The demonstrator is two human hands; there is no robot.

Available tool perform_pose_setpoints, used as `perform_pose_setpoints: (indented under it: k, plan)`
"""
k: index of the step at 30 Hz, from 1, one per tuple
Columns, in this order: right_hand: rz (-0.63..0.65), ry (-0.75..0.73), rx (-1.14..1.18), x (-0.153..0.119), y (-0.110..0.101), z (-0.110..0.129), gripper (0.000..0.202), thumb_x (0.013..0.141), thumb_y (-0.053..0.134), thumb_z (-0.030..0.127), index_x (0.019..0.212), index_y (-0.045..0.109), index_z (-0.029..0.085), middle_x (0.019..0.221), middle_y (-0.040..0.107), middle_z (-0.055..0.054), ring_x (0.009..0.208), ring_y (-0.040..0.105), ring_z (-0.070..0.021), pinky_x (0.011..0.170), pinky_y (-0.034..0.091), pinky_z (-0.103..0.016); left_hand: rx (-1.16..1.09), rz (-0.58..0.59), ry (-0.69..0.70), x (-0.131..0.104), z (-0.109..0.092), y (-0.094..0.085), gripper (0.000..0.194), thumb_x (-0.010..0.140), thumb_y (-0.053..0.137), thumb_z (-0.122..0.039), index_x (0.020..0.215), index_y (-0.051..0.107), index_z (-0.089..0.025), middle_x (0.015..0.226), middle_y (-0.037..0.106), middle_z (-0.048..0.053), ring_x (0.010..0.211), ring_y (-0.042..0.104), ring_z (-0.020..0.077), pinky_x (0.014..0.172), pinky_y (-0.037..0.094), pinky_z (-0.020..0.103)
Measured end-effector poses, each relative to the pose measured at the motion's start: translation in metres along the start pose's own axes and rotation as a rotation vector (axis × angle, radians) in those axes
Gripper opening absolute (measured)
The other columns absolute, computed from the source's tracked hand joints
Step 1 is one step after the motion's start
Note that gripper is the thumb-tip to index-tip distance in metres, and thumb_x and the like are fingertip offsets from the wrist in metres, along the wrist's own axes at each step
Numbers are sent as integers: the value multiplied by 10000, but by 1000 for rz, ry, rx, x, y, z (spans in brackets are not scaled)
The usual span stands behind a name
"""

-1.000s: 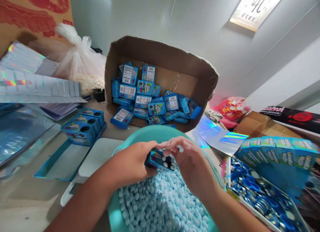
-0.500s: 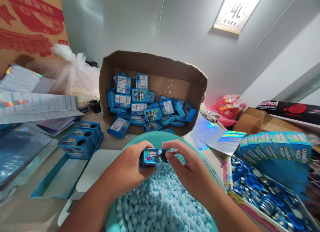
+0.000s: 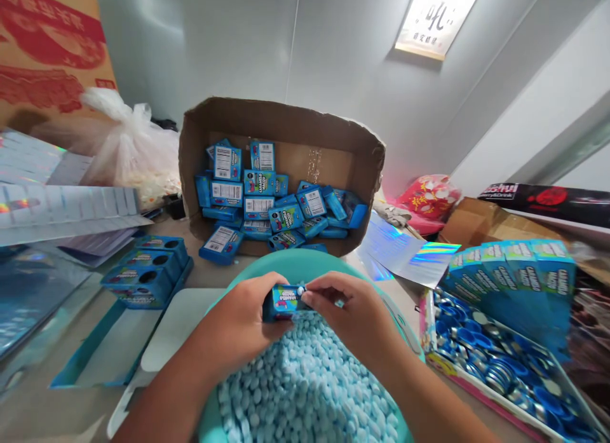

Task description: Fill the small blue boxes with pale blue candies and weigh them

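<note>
My left hand (image 3: 248,302) grips a small blue candy box (image 3: 284,298) by its left end, thumb on the far side and fingers beneath. My right hand (image 3: 355,306) is at the box's right end, thumb and forefinger pinched together on a small pale candy (image 3: 301,290). The fingers cover most of the dark round hole there. Both hands are above a turquoise tub (image 3: 295,261) heaped with pale blue candies (image 3: 309,379).
Behind the tub, a cardboard carton (image 3: 281,112) holds many blue boxes. Left are a tray (image 3: 61,373) with several holed boxes and a white lid (image 3: 176,328). Right, a box of blue-and-silver caps (image 3: 500,360) stands below fanned cartons (image 3: 515,284).
My right thumb and forefinger have moved left and closed on the candy at the box's hole. My left hand still holds the box. The whole view has shifted slightly.
</note>
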State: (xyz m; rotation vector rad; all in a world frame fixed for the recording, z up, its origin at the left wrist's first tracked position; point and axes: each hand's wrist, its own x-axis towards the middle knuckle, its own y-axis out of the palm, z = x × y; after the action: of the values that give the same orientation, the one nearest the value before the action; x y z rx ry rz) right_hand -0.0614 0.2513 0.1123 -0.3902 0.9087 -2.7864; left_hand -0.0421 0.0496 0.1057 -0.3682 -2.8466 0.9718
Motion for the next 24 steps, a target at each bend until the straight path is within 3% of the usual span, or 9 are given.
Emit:
perform_pose_setpoints:
  k: [4, 8, 13, 17, 24]
  plan:
    - [-19, -111, 27, 1, -4, -1, 321, 970, 571, 335, 692, 651, 197, 706, 570, 4, 647, 523, -135, 577, 377, -278, -5, -3, 24, -1, -1, 0, 254, 774, 740, -283, 1006, 635, -279, 884, 662, -61, 819, 612, 174, 697, 402, 271]
    - [-98, -150, 106, 1, -6, -3, 225, 966, 574, 323, 810, 670, 193, 828, 608, -16, 748, 573, -144, 650, 438, -268, -36, -12, 10, -1, -4, 0, 260, 760, 752, -279, 992, 633, -274, 858, 658, -69, 787, 611, 164, 675, 398, 266]
    - [25, -92, 35, 2, -5, -2, 127, 885, 630, 189, 805, 727, 204, 834, 635, -11, 752, 597, -142, 640, 444, -263, -37, -11, 21, -2, -4, -1, 242, 763, 734, -256, 987, 645, -263, 865, 661, -54, 795, 610, 173, 677, 388, 269]
    - [16, -54, 18, 1, -6, 1, 78, 850, 688, 228, 791, 734, 206, 812, 643, -10, 713, 583, -148, 621, 433, -279, -27, -3, 31, -4, -5, -2, 235, 775, 726, -263, 998, 651, -262, 878, 662, -47, 821, 605, 182, 673, 370, 277]
    - [-35, -1, 6, 1, -2, -5, 269, 812, 762, 357, 733, 547, 215, 698, 554, 33, 651, 505, -145, 576, 382, -276, -30, 20, 63, -7, -5, -2, 276, 791, 751, -302, 1040, 633, -278, 948, 670, -53, 867, 609, 182, 718, 390, 274]
